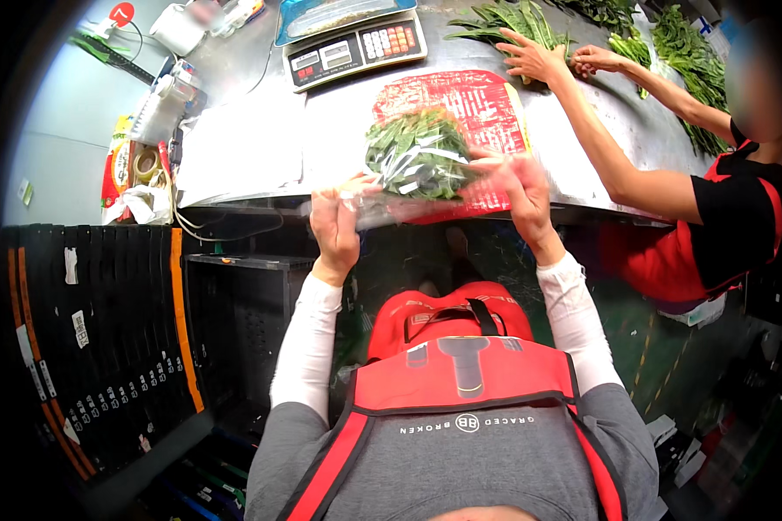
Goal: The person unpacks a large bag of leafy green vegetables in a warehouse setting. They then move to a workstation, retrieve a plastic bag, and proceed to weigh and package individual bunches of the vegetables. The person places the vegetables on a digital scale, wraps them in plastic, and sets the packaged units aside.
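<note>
A clear plastic bag of leafy greens [420,156] is in front of me, over a red printed sheet [489,104] at the near edge of the metal table. At the bag's lower left, my left hand [335,225] grips the loose clear film. My right hand [526,195] is at the bag's right side, fingers curled on its edge and blurred by motion. Between my hands the film stretches in a blurred band. Whether the bag rests on the sheet or hangs just above it, I cannot tell.
A digital scale [355,52] with a blue tray [339,16] stands behind the bag. To the right, a co-worker's hands [541,58] handle leafy greens [521,23]. More greens [687,62] lie beyond. A tape roll [146,163] sits at left, above stacked black crates [104,338].
</note>
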Motion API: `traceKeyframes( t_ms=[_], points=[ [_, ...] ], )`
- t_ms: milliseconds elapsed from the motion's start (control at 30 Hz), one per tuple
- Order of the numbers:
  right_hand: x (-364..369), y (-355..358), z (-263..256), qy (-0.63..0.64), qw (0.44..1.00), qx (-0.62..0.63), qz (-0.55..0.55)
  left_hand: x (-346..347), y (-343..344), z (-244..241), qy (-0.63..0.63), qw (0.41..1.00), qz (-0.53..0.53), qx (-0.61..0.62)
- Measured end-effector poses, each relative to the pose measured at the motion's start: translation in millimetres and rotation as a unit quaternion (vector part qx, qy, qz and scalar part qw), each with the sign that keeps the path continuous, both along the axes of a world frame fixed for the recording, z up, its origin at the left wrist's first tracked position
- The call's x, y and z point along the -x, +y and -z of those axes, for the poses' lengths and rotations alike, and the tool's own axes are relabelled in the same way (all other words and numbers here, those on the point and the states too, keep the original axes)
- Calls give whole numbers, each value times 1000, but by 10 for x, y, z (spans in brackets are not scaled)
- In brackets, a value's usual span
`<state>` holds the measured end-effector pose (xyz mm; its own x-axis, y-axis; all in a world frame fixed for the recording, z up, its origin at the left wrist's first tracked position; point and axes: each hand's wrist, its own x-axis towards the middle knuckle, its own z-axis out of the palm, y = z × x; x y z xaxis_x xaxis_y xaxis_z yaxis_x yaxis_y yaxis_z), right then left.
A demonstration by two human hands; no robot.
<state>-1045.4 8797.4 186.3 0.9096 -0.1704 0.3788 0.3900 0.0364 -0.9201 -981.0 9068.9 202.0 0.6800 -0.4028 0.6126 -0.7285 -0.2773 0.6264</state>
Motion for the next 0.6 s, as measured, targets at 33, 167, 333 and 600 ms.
traceKeyframes(
  t_ms=[33, 167, 333, 600],
  points=[
    [-125, 28, -12, 3, 1000, -14, -3, -44, -44, 224, 133, 976, -9, 175],
    [-457, 151, 175, 151, 972, 92, 155, -177, -136, 445, 236, 938, -196, 163],
    [-412, 206, 909, 247, 942, 127, 188, -114, -112, 1265, 332, 898, -268, 107],
    [-329, 175, 108, 44, 947, 228, 223, -126, -90, 1187, 382, 874, -282, 100]
  ],
)
